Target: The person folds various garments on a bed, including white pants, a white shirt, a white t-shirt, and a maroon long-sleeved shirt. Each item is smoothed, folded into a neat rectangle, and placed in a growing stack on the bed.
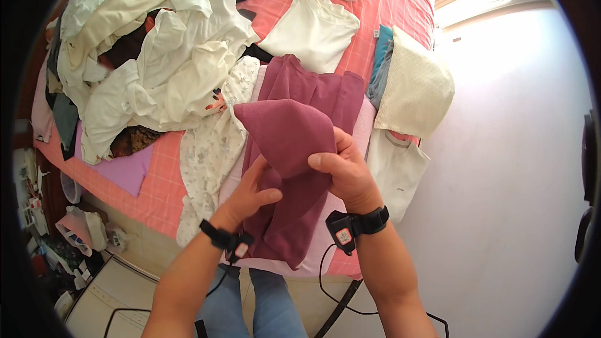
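Observation:
A maroon garment (313,103) of plain, smooth cloth lies partly folded on the bed in front of me, its exact kind unclear. My right hand (344,169) pinches one raised part of it between thumb and fingers, and that part folds over in a peak toward the left. At the garment's left side, my left hand (250,195) is open, thumb apart from the fingers; the fingertips reach the cloth's edge and are partly hidden. Under the maroon cloth is a pale pink cloth (360,131). Beside it on the left lies a white patterned garment (210,156).
A large heap of white and cream clothes (169,56) covers the bed's left side. Beyond the maroon garment lies a folded white top (313,28). Cream cloth (416,81) and a white shirt (394,172) are along the right edge. Cables hang from both wrist straps.

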Available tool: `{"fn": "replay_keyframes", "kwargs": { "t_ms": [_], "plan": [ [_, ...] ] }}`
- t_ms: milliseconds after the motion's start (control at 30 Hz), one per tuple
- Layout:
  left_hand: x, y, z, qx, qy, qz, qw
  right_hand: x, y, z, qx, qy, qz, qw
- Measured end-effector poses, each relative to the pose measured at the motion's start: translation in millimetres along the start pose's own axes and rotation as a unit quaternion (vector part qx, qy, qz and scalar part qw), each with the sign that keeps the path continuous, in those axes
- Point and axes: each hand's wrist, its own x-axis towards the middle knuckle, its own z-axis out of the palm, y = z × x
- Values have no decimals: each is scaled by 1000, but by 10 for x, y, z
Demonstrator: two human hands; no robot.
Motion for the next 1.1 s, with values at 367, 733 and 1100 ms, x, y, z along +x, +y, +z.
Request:
{"fn": "replay_keyframes", "kwargs": {
  "t_ms": [367,733,1100],
  "plan": [
    [624,-14,-251,37,-180,-257,949,47,-354,-400,89,87,-101,987],
    [825,-522,-229,61,-84,-194,975,-962,1357,-807,-154,371,185,897],
    [1072,-191,75,291,15,-347,891,-1854,2431,-508,-193,324,276,884]
  ]
}}
